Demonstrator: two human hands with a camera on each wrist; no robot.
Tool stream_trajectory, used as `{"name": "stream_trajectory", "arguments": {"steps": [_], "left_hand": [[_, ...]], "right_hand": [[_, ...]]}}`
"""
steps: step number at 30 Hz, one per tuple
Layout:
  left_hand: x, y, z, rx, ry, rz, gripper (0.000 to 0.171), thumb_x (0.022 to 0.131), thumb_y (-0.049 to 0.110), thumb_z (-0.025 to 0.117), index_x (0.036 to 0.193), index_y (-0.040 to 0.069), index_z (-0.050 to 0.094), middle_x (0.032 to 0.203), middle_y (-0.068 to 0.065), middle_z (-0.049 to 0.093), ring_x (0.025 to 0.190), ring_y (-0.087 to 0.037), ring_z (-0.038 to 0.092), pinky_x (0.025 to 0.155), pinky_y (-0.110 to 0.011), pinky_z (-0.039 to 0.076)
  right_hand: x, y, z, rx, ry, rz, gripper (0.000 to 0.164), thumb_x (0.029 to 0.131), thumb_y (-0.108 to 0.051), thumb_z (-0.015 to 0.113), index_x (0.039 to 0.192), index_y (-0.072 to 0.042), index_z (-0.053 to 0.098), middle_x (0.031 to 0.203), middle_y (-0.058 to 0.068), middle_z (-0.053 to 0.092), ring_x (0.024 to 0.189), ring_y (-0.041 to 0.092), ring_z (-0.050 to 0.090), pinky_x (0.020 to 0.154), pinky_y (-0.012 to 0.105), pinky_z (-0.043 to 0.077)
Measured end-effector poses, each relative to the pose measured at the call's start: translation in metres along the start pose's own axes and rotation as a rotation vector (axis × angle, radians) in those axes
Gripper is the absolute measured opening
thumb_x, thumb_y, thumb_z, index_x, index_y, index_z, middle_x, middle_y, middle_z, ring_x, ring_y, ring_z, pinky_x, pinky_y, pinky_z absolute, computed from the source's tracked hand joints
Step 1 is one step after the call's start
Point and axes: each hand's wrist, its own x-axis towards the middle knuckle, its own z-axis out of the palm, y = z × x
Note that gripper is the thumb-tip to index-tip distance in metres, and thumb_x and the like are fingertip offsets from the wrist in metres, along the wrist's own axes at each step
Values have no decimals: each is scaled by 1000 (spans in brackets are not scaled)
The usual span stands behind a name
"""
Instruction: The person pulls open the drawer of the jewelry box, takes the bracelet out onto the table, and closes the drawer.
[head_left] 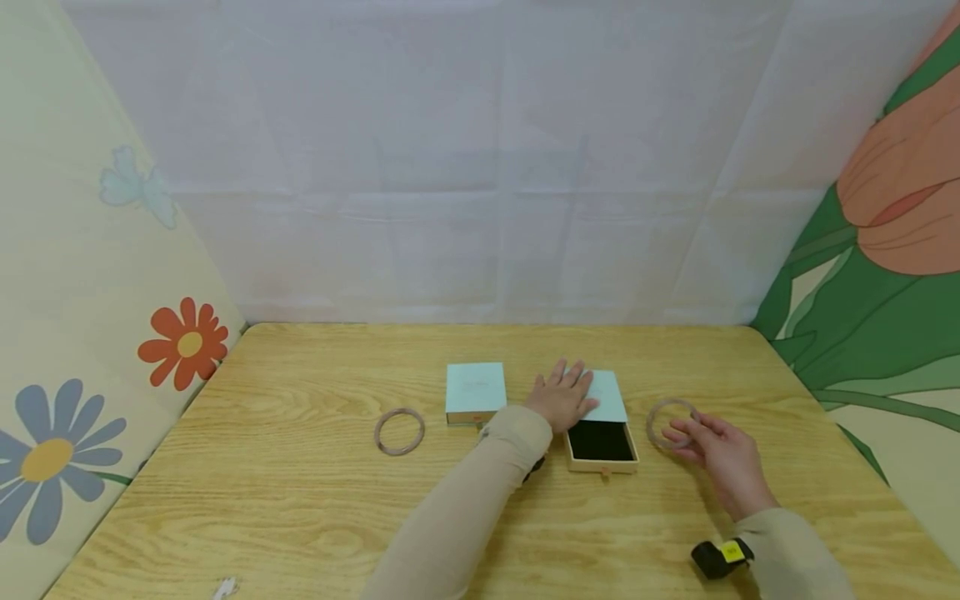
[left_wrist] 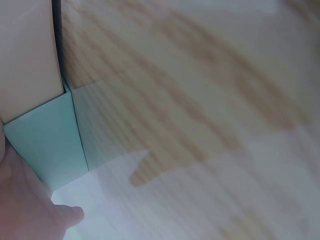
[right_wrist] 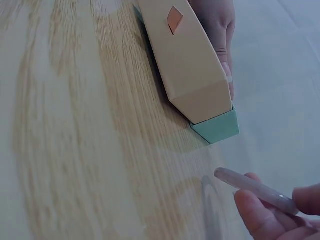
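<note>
A light-blue drawer box (head_left: pixel 607 400) lies on the table, its cream drawer (head_left: pixel 600 467) pulled out toward the near side and showing a black lining. My left hand (head_left: pixel 561 400) rests with spread, straight fingers on the box's lid. To the right of that box, my right hand (head_left: pixel 726 462) pinches a pale, greyish-pink bangle (head_left: pixel 650 423) between thumb and fingers. The right wrist view shows the bangle (right_wrist: pixel 257 189) edge-on, above the table and apart from the drawer's corner. In the left wrist view, the thumb (left_wrist: pixel 70 215) sticks out beside the blue sleeve (left_wrist: pixel 50 140).
A second light-blue box (head_left: pixel 476 387), closed, sits left of my left hand. Farther left another bangle (head_left: pixel 377 433) lies flat on the wooden table (head_left: pixel 300 517). A small white object (head_left: pixel 224 588) lies by the near edge. White cloth (head_left: pixel 480 167) hangs behind the table.
</note>
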Motion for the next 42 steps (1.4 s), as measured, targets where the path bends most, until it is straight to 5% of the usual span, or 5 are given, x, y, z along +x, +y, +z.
{"name": "stream_trajectory", "arguments": {"steps": [31, 42], "left_hand": [[-1, -2, 0, -3, -7, 0, 59, 105, 48, 18, 158, 24, 8, 163, 5, 0, 148, -18, -5, 118, -44, 11], [15, -5, 12, -16, -19, -16, 61, 103, 52, 17, 157, 28, 4, 162, 9, -5, 147, -14, -11, 119, -43, 8]], "right_hand": [[4, -2, -3, 42, -38, 101, 56, 106, -9, 35, 147, 17, 9, 90, -14, 68, 85, 0, 66, 79, 23, 55], [5, -5, -13, 8, -32, 203, 39, 104, -10, 41, 131, 18, 42, 81, -5, 71, 76, 6, 68, 73, 27, 57]]}}
